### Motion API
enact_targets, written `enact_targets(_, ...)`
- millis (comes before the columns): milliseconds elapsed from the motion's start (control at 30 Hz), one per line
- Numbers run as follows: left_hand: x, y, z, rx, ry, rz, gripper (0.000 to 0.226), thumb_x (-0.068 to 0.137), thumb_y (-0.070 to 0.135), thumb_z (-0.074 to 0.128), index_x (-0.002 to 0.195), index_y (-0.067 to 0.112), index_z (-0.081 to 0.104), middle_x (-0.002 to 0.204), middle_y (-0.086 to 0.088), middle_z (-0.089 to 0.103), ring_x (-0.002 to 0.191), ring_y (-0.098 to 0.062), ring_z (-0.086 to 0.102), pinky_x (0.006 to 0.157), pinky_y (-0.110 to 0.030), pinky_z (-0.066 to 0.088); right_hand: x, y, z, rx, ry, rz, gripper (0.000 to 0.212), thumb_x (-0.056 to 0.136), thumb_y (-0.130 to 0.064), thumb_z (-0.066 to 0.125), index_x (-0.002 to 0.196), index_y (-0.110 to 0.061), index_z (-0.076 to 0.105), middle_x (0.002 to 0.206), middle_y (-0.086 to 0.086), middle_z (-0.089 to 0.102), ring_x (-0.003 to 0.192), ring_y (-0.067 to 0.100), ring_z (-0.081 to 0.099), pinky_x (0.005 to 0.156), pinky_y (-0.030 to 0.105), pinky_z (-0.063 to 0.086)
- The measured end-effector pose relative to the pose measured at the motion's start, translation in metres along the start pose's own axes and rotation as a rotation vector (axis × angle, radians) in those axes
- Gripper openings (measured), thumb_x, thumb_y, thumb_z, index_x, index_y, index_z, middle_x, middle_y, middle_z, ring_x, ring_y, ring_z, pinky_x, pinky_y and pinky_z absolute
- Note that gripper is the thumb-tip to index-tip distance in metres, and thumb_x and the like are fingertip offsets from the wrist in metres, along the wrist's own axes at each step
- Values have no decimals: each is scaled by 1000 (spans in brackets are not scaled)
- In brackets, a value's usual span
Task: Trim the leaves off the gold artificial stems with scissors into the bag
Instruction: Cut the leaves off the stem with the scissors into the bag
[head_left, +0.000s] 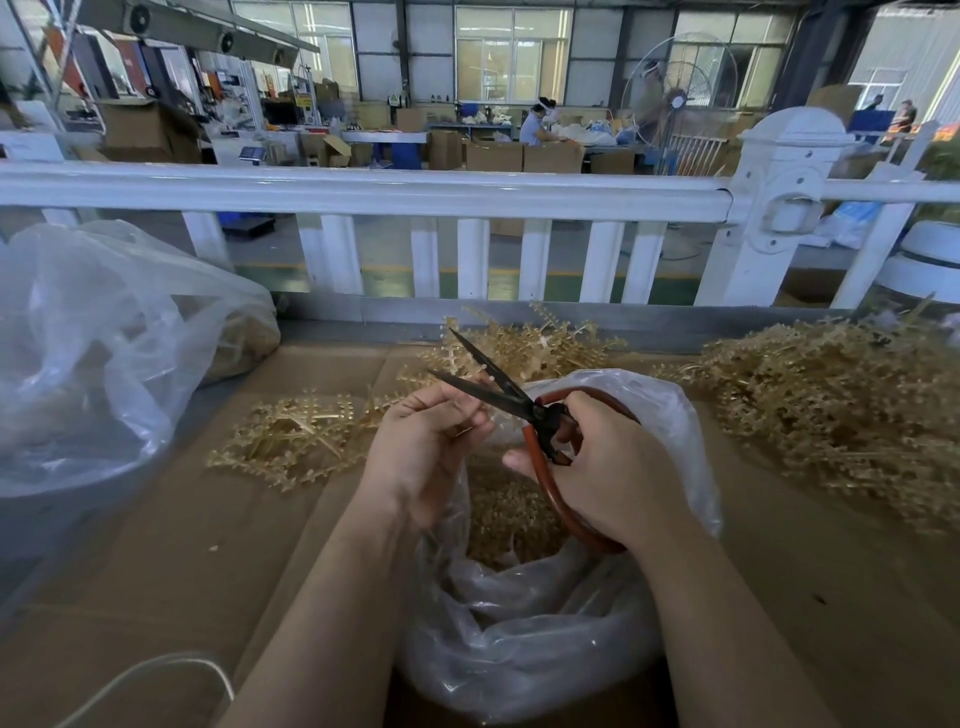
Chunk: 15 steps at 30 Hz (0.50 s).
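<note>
My right hand (613, 467) grips the red-brown loop handles of black-bladed scissors (493, 384), whose blades stand apart and point up to the left. My left hand (426, 441) pinches a small gold stem piece (467, 427) just under the blades. Both hands hover over an open clear plastic bag (545, 623) holding a heap of cut gold leaves (511, 514). Gold artificial stems (296, 436) lie flat on the cardboard left of my hands.
A big pile of gold stems (841, 415) fills the right side, and more lie behind the scissors (545, 343). A large clear bag (104, 353) sits at the left. A white fence (467, 192) borders the far edge. Brown cardboard (156, 545) covers the table.
</note>
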<state>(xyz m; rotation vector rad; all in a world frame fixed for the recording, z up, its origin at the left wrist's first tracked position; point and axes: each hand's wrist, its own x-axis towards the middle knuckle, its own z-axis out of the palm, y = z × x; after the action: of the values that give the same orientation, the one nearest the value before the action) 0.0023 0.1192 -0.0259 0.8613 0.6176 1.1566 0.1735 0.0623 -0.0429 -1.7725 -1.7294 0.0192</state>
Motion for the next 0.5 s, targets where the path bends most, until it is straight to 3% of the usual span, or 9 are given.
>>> enact_targets(200, 0, 1, 1, -16, -27, -15, 4, 69, 1, 66, 71, 4, 69, 66, -7, 61, 64, -13, 60, 72, -24, 58, 0, -2, 0, 16, 27, 17, 57, 69, -84, 56, 101, -37, 60, 85, -28, 58, 76, -10, 50, 65, 6, 33)
enact_targets(500, 3, 0, 0, -73, -28, -55, 14, 66, 3, 69, 80, 3, 67, 72, -8, 63, 63, -13, 62, 71, -24, 60, -1, -7, -3, -20, 132, -1, 64, 67, -91, 46, 94, -36, 65, 71, -34, 45, 67, -16, 43, 62, 4, 30)
